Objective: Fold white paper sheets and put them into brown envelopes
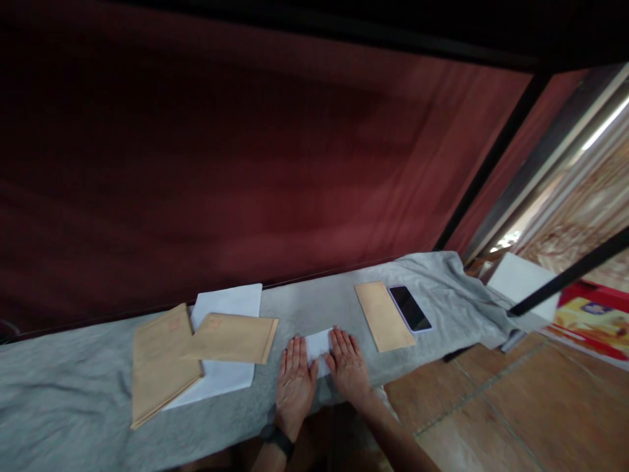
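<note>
White paper [318, 342] lies on the grey cloth [314, 298], between the two hands I watch through the head camera. I have the left hand [296, 381] palm down on its left side, fingers straight and pointing forward, a black wristband [278, 439] behind it. My right hand [348, 367] lies flat on the other side, its forearm slanting in from the lower right; both are spread open, grasping nothing

No text is legible from where I stand. Faint reddish marks [174, 324] on the left brown envelope [160, 377], similar marks on the overlapping envelope [236, 339], and a blue emblem [595, 308] on the red box [565, 333]: unreadable.
</note>
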### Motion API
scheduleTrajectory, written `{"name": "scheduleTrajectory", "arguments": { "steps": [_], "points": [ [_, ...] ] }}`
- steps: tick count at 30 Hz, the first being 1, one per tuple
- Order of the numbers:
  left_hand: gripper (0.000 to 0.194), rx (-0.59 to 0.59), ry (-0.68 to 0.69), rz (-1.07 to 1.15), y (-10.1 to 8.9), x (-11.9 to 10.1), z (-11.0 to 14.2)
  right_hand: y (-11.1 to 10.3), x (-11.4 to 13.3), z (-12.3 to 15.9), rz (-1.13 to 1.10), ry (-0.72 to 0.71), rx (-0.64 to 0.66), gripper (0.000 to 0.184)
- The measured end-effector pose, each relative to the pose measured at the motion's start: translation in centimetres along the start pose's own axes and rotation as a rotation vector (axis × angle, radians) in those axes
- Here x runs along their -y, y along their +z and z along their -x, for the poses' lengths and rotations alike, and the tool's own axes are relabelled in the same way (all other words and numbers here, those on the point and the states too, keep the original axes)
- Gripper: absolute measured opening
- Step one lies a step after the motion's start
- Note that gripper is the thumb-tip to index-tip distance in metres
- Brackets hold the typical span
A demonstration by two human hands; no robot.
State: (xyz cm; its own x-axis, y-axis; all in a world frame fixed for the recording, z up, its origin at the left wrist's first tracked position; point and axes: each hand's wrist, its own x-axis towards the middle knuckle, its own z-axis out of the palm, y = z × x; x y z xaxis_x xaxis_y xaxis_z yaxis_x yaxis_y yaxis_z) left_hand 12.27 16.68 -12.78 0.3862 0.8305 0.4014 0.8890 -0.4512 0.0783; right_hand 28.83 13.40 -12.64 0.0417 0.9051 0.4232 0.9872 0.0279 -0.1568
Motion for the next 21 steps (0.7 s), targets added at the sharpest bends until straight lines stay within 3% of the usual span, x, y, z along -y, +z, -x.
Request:
{"name": "scheduleTrajectory", "arguments": {
  "steps": [9, 15, 21],
  "points": [
    [0.062, 0.005, -0.004, -0.011, -0.3, 0.3, 0.3, -0.2, 1.1, -0.9, -0.023, 0.071, 0.009, 0.05],
    [0.057, 0.002, 0.017, -0.022, -0.1, 0.4, 0.3, 0.4, 2.8, -1.3, -0.078, -0.012, 0.078, 0.05],
    [0.059, -0.003, 0.009, -0.018, -0.4, 0.5, 0.5, 0.5, 0.7, -0.5, -0.017, 0.012, -0.002, 0.053]
  ]
}}
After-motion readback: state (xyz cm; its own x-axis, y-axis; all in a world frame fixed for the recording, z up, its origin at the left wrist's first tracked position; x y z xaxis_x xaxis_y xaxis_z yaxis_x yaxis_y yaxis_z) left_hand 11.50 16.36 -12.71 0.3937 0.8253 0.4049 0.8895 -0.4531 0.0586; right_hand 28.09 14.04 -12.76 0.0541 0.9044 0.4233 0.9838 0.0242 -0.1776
